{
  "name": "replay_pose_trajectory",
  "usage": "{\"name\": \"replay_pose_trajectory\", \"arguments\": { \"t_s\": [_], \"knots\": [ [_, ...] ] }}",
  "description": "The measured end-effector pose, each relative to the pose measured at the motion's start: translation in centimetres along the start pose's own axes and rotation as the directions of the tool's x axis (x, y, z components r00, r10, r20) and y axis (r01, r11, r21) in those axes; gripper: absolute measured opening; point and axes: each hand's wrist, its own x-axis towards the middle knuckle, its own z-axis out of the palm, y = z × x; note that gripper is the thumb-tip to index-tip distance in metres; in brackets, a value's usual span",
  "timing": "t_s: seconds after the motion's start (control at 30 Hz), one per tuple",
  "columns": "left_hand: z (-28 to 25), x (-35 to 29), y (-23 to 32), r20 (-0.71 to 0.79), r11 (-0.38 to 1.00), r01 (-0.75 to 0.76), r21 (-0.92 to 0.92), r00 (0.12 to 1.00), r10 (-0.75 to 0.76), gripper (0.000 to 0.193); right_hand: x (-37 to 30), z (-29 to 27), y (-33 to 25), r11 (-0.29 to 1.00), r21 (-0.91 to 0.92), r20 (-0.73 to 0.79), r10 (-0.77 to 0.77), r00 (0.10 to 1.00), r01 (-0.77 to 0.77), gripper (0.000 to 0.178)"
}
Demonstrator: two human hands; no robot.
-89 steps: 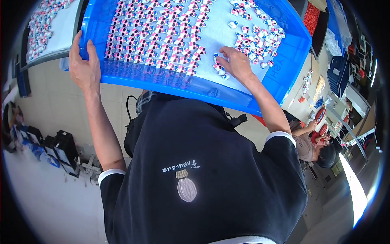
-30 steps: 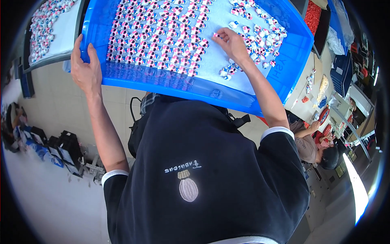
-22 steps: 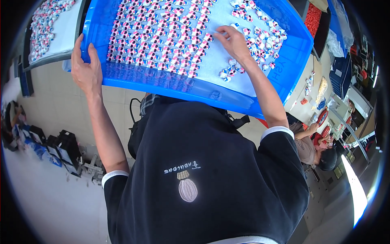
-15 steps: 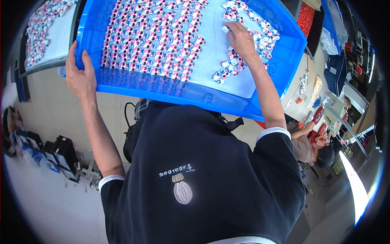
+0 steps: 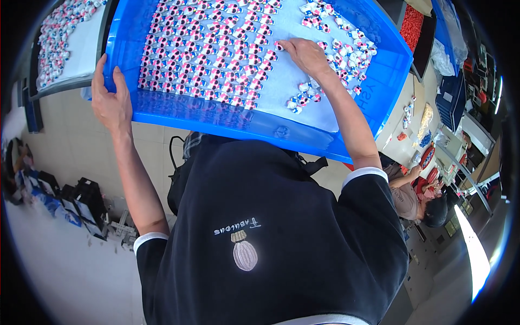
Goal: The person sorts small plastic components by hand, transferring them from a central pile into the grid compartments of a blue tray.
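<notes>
A blue plastic tray [image 5: 216, 125] lies before me, lined with a white sheet [image 5: 281, 86]. Rows of small figurines [image 5: 197, 59], white with pink, blue and black, fill its left and middle. More of the same sit in a loose, jumbled heap [image 5: 346, 57] on the right side. At the tray's left wall, my left hand [image 5: 112, 103] grips the edge, thumb and fingers on either side. My right hand [image 5: 309, 57] is over the sheet between rows and heap, closed in a pinch on one figurine [image 5: 279, 46] beside the rightmost row.
To the left stands another dark-rimmed tray [image 5: 81, 59] with heaped figurines on white. Red small parts [image 5: 416, 24] fill a container at upper right. Beyond it, a table [image 5: 401, 138] holds piles of parts, and a co-worker [image 5: 409, 197] sits there.
My right hand has moved left from the heap toward the rows, carrying a figurine. My left hand keeps its hold on the tray. The view has shifted slightly.
</notes>
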Motion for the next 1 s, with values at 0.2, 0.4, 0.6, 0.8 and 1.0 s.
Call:
{"name": "replay_pose_trajectory", "arguments": {
  "t_s": [0.2,0.4,0.6,0.8,1.0],
  "knots": [
    [0.0,-0.1,0.0,0.005,1.000,0.012,-0.005,1.000,-0.012,0.034,-0.3,0.6,0.1,0.924,0.370,-0.152,-0.041,0.988,0.096,0.029],
    [-0.1,0.0,0.2,0.016,1.000,0.009,0.024,1.000,-0.010,0.035,-0.1,1.8,0.7,0.932,0.363,-0.222,0.076,0.972,0.010,0.022],
    [-0.1,-0.1,-0.1,0.003,1.000,-0.002,-0.006,1.000,0.002,0.035,-1.4,0.7,-0.3,0.922,0.373,-0.244,-0.012,0.970,0.105,0.024],
    [-0.1,0.0,0.3,0.016,1.000,0.008,-0.002,1.000,-0.008,0.035,-1.2,0.7,0.0,0.933,0.342,-0.165,-0.059,0.985,0.113,0.029],
    [0.1,0.0,-0.1,0.031,1.000,0.020,-0.008,0.999,-0.020,0.035,-1.2,-0.2,0.0,0.899,0.421,-0.176,-0.054,0.983,0.125,0.028]
  ]
}}
